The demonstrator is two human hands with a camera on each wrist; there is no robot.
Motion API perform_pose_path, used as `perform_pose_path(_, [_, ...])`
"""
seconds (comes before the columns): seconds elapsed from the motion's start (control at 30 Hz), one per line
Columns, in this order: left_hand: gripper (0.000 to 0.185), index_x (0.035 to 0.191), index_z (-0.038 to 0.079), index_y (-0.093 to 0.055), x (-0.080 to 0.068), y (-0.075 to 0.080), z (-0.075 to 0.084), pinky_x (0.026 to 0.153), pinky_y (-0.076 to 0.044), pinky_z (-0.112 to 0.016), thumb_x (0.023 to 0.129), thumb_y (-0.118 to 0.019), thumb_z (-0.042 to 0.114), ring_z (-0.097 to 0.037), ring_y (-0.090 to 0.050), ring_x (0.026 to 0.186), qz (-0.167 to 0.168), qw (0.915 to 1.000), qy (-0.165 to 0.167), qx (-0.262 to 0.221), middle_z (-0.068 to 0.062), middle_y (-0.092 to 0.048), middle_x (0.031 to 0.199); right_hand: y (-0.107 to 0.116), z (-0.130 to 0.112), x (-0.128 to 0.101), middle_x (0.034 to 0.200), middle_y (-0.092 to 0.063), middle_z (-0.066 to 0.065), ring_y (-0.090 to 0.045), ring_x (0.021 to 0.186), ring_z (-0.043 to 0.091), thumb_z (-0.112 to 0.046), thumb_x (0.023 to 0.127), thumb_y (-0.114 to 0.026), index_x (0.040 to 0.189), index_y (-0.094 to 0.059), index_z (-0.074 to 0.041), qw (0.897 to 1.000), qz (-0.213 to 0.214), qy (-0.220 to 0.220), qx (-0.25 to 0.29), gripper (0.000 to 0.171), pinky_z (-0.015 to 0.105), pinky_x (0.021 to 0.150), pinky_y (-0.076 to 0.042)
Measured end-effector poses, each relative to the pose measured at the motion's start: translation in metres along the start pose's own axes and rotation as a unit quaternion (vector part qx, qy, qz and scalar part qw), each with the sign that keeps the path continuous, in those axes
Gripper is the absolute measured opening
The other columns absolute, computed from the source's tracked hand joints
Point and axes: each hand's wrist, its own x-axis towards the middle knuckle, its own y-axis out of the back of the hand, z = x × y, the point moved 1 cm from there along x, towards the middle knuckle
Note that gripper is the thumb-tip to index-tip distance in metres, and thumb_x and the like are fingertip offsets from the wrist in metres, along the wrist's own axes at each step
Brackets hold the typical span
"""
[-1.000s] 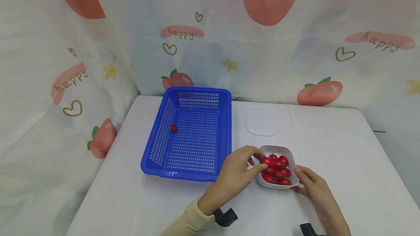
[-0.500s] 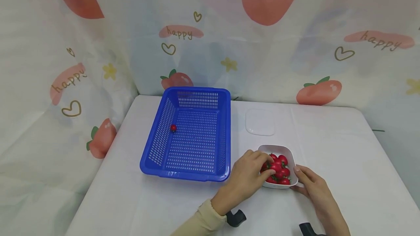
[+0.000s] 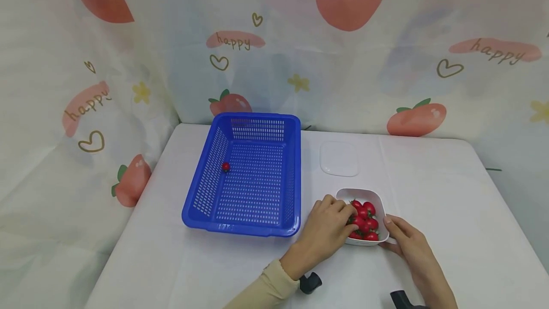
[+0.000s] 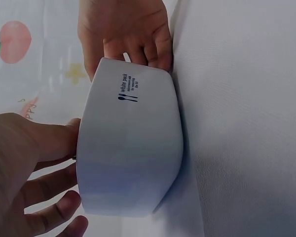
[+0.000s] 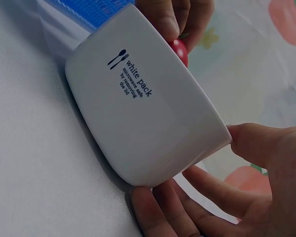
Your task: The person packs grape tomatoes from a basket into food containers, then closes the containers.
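A white plastic container [image 3: 364, 242] holds several red cherry tomatoes [image 3: 369, 208]. My right hand [image 3: 411, 247] grips its right side, thumb at the rim and fingers under the base in the right wrist view. Over its left rim reaches my left hand [image 3: 326, 228], thumb and fingers bent around a cherry tomato [image 5: 179, 51]; the inner fingertips are partly hidden. In the left wrist view the container wall [image 4: 133, 133] hides the tomatoes. A lone cherry tomato [image 3: 226, 167] lies in the blue basket [image 3: 240, 229], left of the container.
A clear lid [image 3: 339, 159] lies flat on the white-covered table [image 3: 437, 190] behind the container. Printed cloth [image 3: 343, 61] hangs along the back and left side. Dark wrist mounts [image 3: 310, 282] show below the hands.
My left hand has moved right and deeper over the container, covering more of the tomatoes. The right hand keeps its grip; the basket and lid have stayed put.
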Motion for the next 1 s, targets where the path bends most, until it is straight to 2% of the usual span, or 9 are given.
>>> perform_pose_path(0.2, [0.024,0.111,0.027,-0.071,0.001,-0.002,0.001,0.078,-0.043,-0.022,0.097,-0.072,0.047,-0.009,-0.056,0.1,-0.007,0.999,-0.012,0.042,0.011,-0.072,0.101,0.0,0.0,0.002,0.166,-0.032,0.028,-0.057,0.096,-0.019,-0.055,0.107,-0.048,0.16,-0.032,0.002,1.0,0.001,-0.005,-0.001,0.079,0.022,0.088,-0.061])
perform_pose_path(0.5, [0.023,0.113,0.027,-0.072,0.003,0.003,0.001,0.074,-0.042,-0.021,0.098,-0.071,0.044,-0.009,-0.056,0.096,-0.024,0.9981,-0.008,0.055,0.011,-0.07,0.101,0.0,0.0,0.002,0.167,-0.03,0.027,-0.055,0.093,-0.022,-0.054,0.107,-0.048,0.161,-0.03,0.001,1.0,0.002,-0.011,0.01,0.079,0.019,0.088,-0.06])
perform_pose_path(0.77, [0.02,0.112,0.028,-0.073,0.004,0.021,-0.001,0.072,-0.044,-0.019,0.099,-0.071,0.042,-0.008,-0.059,0.092,-0.026,0.9986,-0.01,0.045,0.011,-0.07,0.101,-0.001,0.0,0.001,0.166,-0.031,0.027,-0.057,0.094,-0.021,-0.054,0.107,-0.048,0.161,-0.03,0.002,1.0,0.002,-0.009,0.008,0.079,0.02,0.088,-0.06])
perform_pose_path(1.0, [0.022,0.117,0.028,-0.072,0.008,0.047,-0.008,0.078,-0.049,-0.018,0.1,-0.069,0.041,-0.008,-0.063,0.101,-0.025,0.999,-0.017,0.032,0.011,-0.073,0.113,-0.001,-0.001,0.001,0.166,-0.03,0.027,-0.056,0.094,-0.021,-0.054,0.108,-0.048,0.161,-0.029,0.002,1.0,0.0,-0.01,0.009,0.079,0.02,0.087,-0.06])
